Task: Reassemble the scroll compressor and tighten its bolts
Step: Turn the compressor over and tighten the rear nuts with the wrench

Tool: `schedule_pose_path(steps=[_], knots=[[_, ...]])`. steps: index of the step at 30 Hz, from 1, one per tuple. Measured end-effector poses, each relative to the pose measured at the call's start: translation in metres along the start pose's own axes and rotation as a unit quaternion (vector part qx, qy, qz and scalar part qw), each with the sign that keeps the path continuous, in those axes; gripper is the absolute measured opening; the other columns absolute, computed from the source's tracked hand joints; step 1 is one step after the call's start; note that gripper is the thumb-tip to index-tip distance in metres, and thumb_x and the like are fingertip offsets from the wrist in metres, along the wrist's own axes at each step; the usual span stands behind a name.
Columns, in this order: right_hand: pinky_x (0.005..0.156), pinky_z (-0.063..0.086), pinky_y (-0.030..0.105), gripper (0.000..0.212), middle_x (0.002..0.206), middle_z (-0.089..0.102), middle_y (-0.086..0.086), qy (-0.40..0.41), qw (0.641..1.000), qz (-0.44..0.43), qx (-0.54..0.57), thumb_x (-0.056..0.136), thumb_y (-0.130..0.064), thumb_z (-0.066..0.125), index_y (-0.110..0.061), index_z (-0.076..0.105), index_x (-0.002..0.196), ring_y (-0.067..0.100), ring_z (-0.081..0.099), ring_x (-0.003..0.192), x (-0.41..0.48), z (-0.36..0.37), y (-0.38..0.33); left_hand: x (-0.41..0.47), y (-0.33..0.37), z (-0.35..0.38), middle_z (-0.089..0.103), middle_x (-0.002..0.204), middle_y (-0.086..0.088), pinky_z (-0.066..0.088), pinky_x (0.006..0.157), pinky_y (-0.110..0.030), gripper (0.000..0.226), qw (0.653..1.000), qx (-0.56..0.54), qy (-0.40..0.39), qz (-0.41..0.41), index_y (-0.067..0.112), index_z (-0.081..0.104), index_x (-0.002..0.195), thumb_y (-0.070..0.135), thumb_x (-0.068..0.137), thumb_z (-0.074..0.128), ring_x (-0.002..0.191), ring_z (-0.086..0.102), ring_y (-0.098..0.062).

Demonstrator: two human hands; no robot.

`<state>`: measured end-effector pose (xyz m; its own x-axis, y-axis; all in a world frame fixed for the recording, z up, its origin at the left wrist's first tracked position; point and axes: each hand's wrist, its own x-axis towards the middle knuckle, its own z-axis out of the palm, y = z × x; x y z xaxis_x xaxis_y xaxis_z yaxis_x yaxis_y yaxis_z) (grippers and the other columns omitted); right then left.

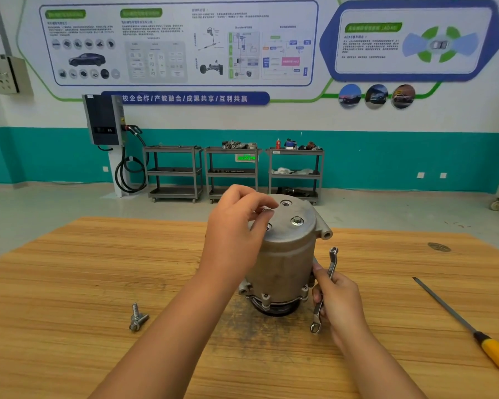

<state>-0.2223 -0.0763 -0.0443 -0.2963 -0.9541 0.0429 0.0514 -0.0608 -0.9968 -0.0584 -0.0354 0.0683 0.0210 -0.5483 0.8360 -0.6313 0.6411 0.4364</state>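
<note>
1. At 11 o'clock from the frame's middle, a blue banner [185, 98] on the wall reads in white "校企合作/产教融合/成果共享/互利共赢".
2. At 1 o'clock, a green label [372, 27] in the blue-framed wall panel [329, 38] ends in "(ADAS)". Its other characters are blurred.
3. The small line [355, 37] just under that label starts "ADAS".
4. At 12 o'clock, the print on the large poster [179, 43] is too blurred to read.
5. The green lit sign [245, 157] by the middle cart [232, 151] is illegible.

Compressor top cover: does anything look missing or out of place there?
Nothing looks damaged, but it is unfinished: one bolt shows seated, the rear hole stands empty, and two loose bolts lie apart on the table to the left.
</note>
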Motion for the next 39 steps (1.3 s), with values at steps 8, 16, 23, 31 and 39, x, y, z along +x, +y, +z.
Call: schedule_pose_path(steps=[8,16,23,31,39], knots=[[0.035,0.027,0.019,0.037,0.044,0.046,-0.002,0.001,1.000,-0.005,-0.009,0.096,-0.030,0.054,0.005,0.063,0.094,0.007,0.034,0.034,-0.002,0.001,-0.001,-0.002,-0.008,0.006,0.049,0.090,0.016,0.052,0.082,-0.014,0.011,0.999,-0.034,0.032,-0.012,0.008,0.071,0.093,0.000,0.086,0.067,0.088,0.057,-0.006],[0.036,0.027,0.020,0.034,0.044,0.048,-0.001,0.001,1.000,-0.005,-0.009,0.096,-0.031,0.055,0.000,0.060,0.082,0.009,0.034,0.034,-0.003,0.001,-0.002,-0.011,-0.014,0.010,0.055,0.095,0.012,0.042,0.076,-0.007,0.017,1.000,0.001,0.019,-0.017,0.020,0.067,0.098,0.006,0.087,0.068,0.088,0.056,-0.001],[0.034,0.024,0.016,0.035,0.043,0.048,-0.001,0.003,1.000,-0.004,-0.005,0.095,-0.032,0.056,-0.007,0.054,0.071,0.009,0.033,0.032,-0.004,0.001,-0.003,-0.013,-0.014,0.008,0.054,0.094,0.022,0.041,0.076,-0.005,0.026,0.999,-0.025,0.000,-0.042,0.032,0.058,0.095,0.008,0.088,0.067,0.099,0.053,0.006],[0.032,0.024,0.017,0.034,0.042,0.048,-0.001,0.000,1.000,-0.004,-0.004,0.095,-0.032,0.056,-0.005,0.056,0.073,0.007,0.033,0.031,-0.005,0.000,-0.004,-0.022,-0.023,0.014,0.059,0.114,0.022,0.046,0.093,-0.014,0.041,0.990,-0.124,0.020,-0.072,0.048,0.048,0.107,0.016,0.089,0.067,0.108,0.056,0.007],[0.032,0.026,0.018,0.034,0.045,0.049,0.000,-0.011,1.000,0.000,0.002,0.095,-0.035,0.054,-0.005,0.062,0.083,0.008,0.035,0.033,-0.002,-0.001,-0.002,-0.069,-0.056,0.038,0.020,0.147,0.021,0.027,0.104,-0.029,0.091,0.972,-0.126,-0.035,-0.196,0.074,-0.001,0.123,0.074,0.057,0.063,0.130,0.024,0.002]])
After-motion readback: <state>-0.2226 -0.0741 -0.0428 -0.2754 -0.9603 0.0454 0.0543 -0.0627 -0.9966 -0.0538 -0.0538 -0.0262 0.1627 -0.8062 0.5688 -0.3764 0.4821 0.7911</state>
